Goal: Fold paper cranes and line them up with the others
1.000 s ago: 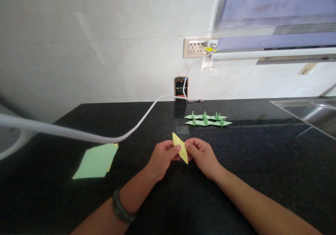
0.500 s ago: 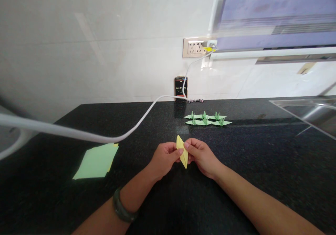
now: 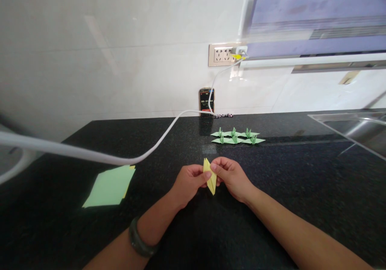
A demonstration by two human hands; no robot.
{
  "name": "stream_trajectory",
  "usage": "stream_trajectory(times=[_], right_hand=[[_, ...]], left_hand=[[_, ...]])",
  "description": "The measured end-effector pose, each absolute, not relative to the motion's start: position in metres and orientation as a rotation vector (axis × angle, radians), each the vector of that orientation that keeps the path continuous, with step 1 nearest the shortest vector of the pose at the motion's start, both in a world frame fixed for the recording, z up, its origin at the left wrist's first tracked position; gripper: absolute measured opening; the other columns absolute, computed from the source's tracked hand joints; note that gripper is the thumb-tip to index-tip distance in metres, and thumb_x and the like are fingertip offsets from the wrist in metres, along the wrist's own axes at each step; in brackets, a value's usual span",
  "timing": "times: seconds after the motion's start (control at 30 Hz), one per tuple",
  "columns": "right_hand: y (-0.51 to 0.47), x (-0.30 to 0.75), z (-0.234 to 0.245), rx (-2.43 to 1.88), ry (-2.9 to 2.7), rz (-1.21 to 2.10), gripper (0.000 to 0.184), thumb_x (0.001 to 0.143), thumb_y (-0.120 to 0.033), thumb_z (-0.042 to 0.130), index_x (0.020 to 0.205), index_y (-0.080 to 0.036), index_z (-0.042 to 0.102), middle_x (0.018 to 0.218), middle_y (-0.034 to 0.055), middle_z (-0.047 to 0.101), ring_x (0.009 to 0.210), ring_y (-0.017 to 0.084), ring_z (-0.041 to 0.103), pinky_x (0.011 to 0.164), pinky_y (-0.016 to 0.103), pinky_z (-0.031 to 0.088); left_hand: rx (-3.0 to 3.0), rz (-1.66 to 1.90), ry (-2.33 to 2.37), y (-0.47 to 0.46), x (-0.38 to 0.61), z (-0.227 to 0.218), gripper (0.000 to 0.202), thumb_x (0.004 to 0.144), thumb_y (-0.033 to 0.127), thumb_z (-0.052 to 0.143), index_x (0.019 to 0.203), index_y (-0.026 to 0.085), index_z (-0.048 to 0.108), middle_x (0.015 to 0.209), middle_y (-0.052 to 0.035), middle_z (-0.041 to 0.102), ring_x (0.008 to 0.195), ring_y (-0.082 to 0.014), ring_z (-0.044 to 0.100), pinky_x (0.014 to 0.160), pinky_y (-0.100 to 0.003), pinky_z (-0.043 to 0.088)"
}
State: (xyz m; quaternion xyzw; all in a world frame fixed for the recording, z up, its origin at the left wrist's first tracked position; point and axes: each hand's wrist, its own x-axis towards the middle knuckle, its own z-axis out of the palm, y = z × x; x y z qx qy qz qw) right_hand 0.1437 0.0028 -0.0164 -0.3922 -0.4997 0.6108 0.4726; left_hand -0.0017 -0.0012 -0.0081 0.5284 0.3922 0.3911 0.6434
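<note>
Between my two hands is a folded yellow origami paper, a narrow diamond with a split upper tip. My left hand pinches its left edge, thumb across the front. From the other side, my right hand grips the right edge with the thumb near the upper part. The fingers behind the paper are partly hidden. Beyond my hands, several green paper cranes stand in two rows on the black countertop.
Green and yellow paper sheets lie stacked at the left. A white cable crosses the left foreground and runs to a wall socket. A phone showing a timer leans on the wall. A metal sink is at the right.
Both hands keep their hold on the yellow paper, which has turned slightly more upright. The whole view has shifted a little.
</note>
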Motion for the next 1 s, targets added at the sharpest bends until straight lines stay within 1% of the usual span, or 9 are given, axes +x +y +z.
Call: stream_trajectory(times=[0.2, 0.27, 0.4, 0.5, 0.63, 0.73, 0.87, 1.0], right_hand=[[0.002, 0.141, -0.016, -1.018, -1.284, 1.452, 0.022, 0.069, -0.035, 0.06, 0.072, -0.015, 0.052, 0.057, -0.0036, 0.05, 0.047, 0.006, 0.044, 0.042, 0.017, 0.037], [0.002, 0.142, -0.015, -1.036, -1.287, 1.421, 0.02, 0.071, -0.035, 0.057, 0.072, -0.015, 0.052, 0.057, -0.0039, 0.048, 0.047, 0.006, 0.043, 0.042, 0.017, 0.037], [0.003, 0.147, -0.014, -1.078, -1.399, 1.396, 0.017, 0.073, -0.033, 0.054, 0.073, -0.016, 0.052, 0.059, -0.0033, 0.047, 0.05, 0.007, 0.043, 0.043, 0.018, 0.037], [0.005, 0.152, -0.014, -1.112, -1.549, 1.32, 0.014, 0.074, -0.029, 0.052, 0.073, -0.015, 0.053, 0.061, -0.0022, 0.049, 0.051, 0.007, 0.044, 0.045, 0.019, 0.037], [0.006, 0.154, -0.011, -1.13, -1.64, 1.138, 0.012, 0.075, -0.025, 0.051, 0.073, -0.014, 0.055, 0.064, -0.0006, 0.052, 0.055, 0.008, 0.045, 0.049, 0.019, 0.038], [0.005, 0.154, -0.008, -1.14, -1.661, 1.079, 0.01, 0.074, -0.023, 0.051, 0.072, -0.014, 0.056, 0.064, -0.0004, 0.054, 0.056, 0.009, 0.047, 0.051, 0.02, 0.038], [0.004, 0.153, -0.007, -1.136, -1.648, 1.1, 0.011, 0.073, -0.024, 0.053, 0.073, -0.014, 0.057, 0.064, -0.0003, 0.055, 0.054, 0.008, 0.047, 0.049, 0.019, 0.038], [0.004, 0.154, -0.008, -1.092, -1.59, 1.2, 0.011, 0.071, -0.023, 0.056, 0.076, -0.014, 0.058, 0.064, -0.0004, 0.054, 0.053, 0.008, 0.047, 0.046, 0.019, 0.038]], left_hand=[[1.138, 1.089, 0.991, 0.005, -0.006, -0.014, 0.026, 0.066, 0.035, 0.061, 0.079, 0.013, 0.064, 0.063, -0.0011, 0.058, 0.056, -0.0083, 0.049, 0.049, -0.018, 0.036], [1.112, 1.076, 0.981, 0.005, -0.005, -0.015, 0.024, 0.066, 0.034, 0.061, 0.079, 0.013, 0.063, 0.062, 0.0003, 0.056, 0.055, -0.0075, 0.048, 0.049, -0.018, 0.037], [1.122, 1.048, 1.001, 0.002, -0.003, -0.011, 0.023, 0.066, 0.031, 0.062, 0.081, 0.014, 0.058, 0.066, -0.0001, 0.057, 0.055, -0.008, 0.05, 0.046, -0.017, 0.037], [1.15, 1.04, 1.066, 0.002, -0.003, -0.009, 0.02, 0.068, 0.031, 0.06, 0.075, 0.012, 0.057, 0.058, 0.0005, 0.055, 0.05, -0.0079, 0.049, 0.041, -0.017, 0.034], [1.179, 0.952, 1.07, 0.003, -0.004, -0.007, 0.021, 0.067, 0.03, 0.06, 0.074, 0.01, 0.058, 0.062, -0.0025, 0.059, 0.053, -0.0095, 0.053, 0.046, -0.018, 0.039], [1.185, 0.911, 1.065, 0.001, -0.004, -0.007, 0.023, 0.066, 0.031, 0.061, 0.075, 0.009, 0.059, 0.064, -0.0038, 0.061, 0.055, -0.0098, 0.054, 0.048, -0.019, 0.04], [1.202, 0.922, 1.069, 0.0, -0.003, -0.007, 0.023, 0.066, 0.031, 0.061, 0.075, 0.01, 0.059, 0.065, -0.0036, 0.061, 0.057, -0.0103, 0.054, 0.049, -0.02, 0.041], [1.203, 0.918, 1.06, 0.0, -0.003, -0.005, 0.021, 0.066, 0.03, 0.061, 0.073, 0.011, 0.06, 0.064, -0.0019, 0.06, 0.056, -0.0098, 0.053, 0.049, -0.02, 0.041]])
